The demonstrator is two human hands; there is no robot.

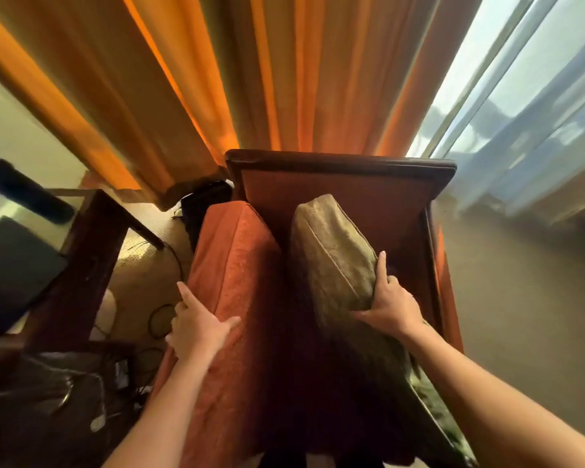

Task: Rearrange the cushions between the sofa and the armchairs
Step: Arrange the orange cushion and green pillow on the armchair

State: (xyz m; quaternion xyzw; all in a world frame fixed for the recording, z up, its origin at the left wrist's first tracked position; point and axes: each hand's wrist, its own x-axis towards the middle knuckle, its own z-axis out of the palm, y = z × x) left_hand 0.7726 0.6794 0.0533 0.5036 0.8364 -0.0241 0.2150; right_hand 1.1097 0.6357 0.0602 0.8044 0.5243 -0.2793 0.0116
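Observation:
An armchair (338, 184) with a dark wooden frame and orange-red upholstery fills the middle of the head view. A thick orange cushion (237, 265) stands on edge along its left side, and my left hand (196, 327) grips that cushion's outer edge. An olive-green cushion (331, 258) stands tilted on the right of the seat. My right hand (390, 304) clasps its right edge, thumb across the front. Between the two cushions the seat lies in deep shadow.
Orange curtains (217, 79) hang right behind the armchair, with sheer white curtains (520, 113) and a window to the right. A dark wooden side table (92, 251) stands at the left, with cables (159, 319) on the pale floor beside it.

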